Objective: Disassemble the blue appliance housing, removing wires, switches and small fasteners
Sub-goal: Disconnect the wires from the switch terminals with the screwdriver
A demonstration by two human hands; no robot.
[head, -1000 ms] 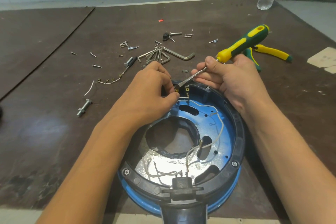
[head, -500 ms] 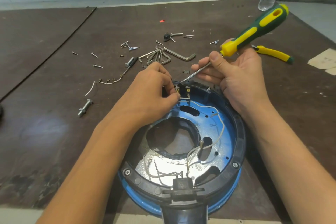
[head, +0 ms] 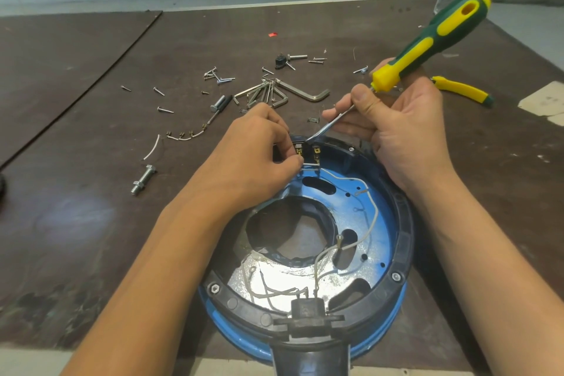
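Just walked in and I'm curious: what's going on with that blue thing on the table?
A person is taking apart a blue housing on a brown table. The right hand holds a green and yellow screwdriver, its tip at the small switch on the far rim, while the left hand pinches that switch. White wires run inside the housing; loose screws, hex keys and pliers lie beyond it.
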